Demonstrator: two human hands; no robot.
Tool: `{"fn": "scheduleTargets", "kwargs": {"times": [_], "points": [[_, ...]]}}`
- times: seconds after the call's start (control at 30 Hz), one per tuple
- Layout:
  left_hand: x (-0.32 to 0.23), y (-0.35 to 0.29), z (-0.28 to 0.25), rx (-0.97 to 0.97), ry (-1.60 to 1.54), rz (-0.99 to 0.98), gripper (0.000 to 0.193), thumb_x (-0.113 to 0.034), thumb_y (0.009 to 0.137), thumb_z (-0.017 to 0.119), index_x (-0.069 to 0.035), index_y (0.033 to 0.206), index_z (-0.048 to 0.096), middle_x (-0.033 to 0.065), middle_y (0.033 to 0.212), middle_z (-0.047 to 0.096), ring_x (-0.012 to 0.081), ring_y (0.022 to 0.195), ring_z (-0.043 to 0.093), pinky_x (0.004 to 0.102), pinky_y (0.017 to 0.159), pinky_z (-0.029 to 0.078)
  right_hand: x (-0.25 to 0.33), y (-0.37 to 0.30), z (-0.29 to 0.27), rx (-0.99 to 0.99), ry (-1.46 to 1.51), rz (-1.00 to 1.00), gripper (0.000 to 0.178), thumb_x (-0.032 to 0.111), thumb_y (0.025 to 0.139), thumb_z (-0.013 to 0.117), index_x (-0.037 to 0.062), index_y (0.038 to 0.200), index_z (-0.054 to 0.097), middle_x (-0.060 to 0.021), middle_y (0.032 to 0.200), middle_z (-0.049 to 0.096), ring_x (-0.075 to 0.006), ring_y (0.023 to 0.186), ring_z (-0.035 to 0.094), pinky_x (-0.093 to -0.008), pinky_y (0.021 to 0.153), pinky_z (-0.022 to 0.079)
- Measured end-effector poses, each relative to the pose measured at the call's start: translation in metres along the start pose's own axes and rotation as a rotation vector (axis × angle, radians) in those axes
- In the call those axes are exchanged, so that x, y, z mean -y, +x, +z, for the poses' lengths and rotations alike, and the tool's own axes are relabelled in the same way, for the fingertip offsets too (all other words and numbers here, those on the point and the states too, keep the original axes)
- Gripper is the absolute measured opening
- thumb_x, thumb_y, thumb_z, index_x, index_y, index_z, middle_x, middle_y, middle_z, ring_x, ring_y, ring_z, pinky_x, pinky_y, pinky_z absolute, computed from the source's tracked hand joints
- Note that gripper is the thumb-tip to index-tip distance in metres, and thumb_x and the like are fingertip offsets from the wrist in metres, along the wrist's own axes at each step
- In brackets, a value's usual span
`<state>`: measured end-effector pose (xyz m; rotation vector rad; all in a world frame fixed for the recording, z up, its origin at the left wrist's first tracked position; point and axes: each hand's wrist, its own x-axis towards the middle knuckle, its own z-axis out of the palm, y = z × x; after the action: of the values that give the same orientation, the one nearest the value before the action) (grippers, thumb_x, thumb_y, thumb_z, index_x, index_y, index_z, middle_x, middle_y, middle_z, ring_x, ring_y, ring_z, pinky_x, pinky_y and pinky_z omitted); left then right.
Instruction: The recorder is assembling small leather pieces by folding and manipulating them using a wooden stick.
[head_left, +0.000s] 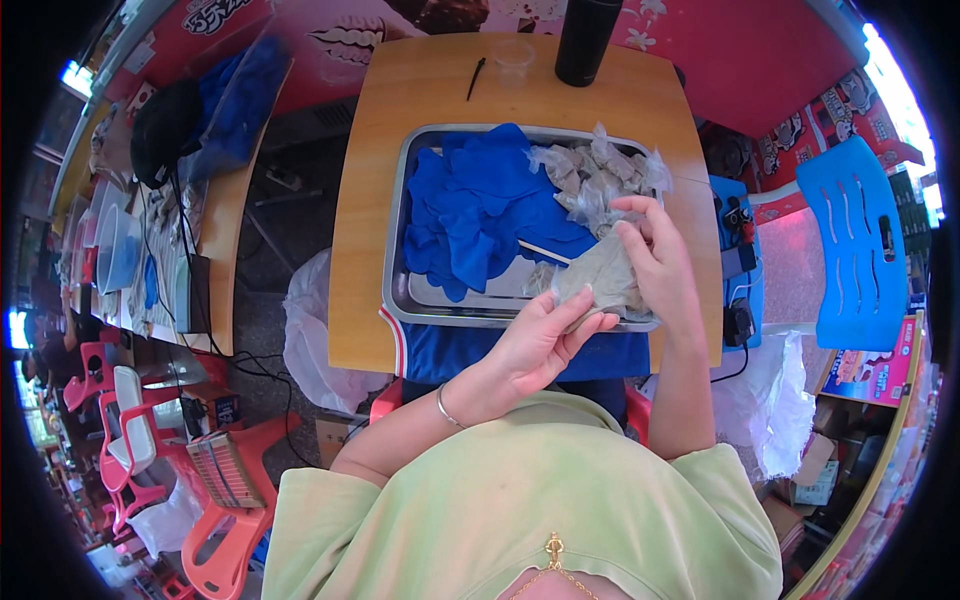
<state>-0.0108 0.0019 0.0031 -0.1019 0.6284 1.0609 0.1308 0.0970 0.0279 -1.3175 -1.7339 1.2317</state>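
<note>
A metal tray (396, 262) on the table holds a heap of blue cloth-like pieces (480, 200) on its left side. Crumpled clear plastic with greyish pieces (600, 175) lies at its far right. Over the tray's near right part, my left hand (550, 340) pinches the near edge of a thin grey-beige piece (603, 270), perhaps cloth. My right hand (655, 255) grips the same piece from the right, thumb on top and fingers partly curled. A thin white stick (544, 252) rests beside the blue heap, close to the grey piece.
On the wooden table (365, 200), a black bottle (588, 40), a clear cup (513, 60) and a thin dark stick (476, 79) stand or lie beyond the tray. A blue plastic chair (850, 240) is at the right. Cluttered side table (225, 240) and red stools (225, 530) are at the left.
</note>
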Motion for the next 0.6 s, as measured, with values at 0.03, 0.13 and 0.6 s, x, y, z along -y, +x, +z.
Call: {"fn": "scheduleTargets", "kwargs": {"times": [0.03,0.13,0.6], "points": [[0.000,-0.001,0.001,0.030,0.020,0.002,0.030,-0.009,0.092,0.055,0.003,0.118,0.044,0.0140,0.112,0.057,0.0194,0.100,0.062,0.0204,0.082,0.055,0.004,0.000,0.000,-0.027,0.026,-0.012,0.020,0.007,0.091,0.051,0.0053,0.111,0.054,0.0047,0.066,0.043,-0.0029,0.059,0.036,-0.0203,0.051,0.030],[-0.002,-0.006,0.009,0.041,0.038,0.011,0.026,-0.012,0.093,0.056,0.002,0.113,0.046,0.0139,0.110,0.058,0.0187,0.097,0.064,0.0203,0.077,0.056,0.008,0.000,-0.001,-0.053,0.025,-0.036,0.019,0.007,0.090,0.053,0.0061,0.108,0.056,0.0036,0.064,0.043,-0.0048,0.059,0.038,-0.0223,0.052,0.033],[0.002,0.013,-0.006,0.081,-0.044,0.071,0.037,-0.035,0.098,0.044,-0.010,0.126,0.046,0.0025,0.115,0.058,0.0112,0.107,0.055,0.0286,0.083,0.046,0.014,-0.009,0.007,0.003,0.010,-0.120,0.016,0.006,0.090,0.053,0.0029,0.105,0.059,-0.0041,0.088,0.063,-0.0084,0.075,0.055,-0.0228,0.067,0.044]]}}
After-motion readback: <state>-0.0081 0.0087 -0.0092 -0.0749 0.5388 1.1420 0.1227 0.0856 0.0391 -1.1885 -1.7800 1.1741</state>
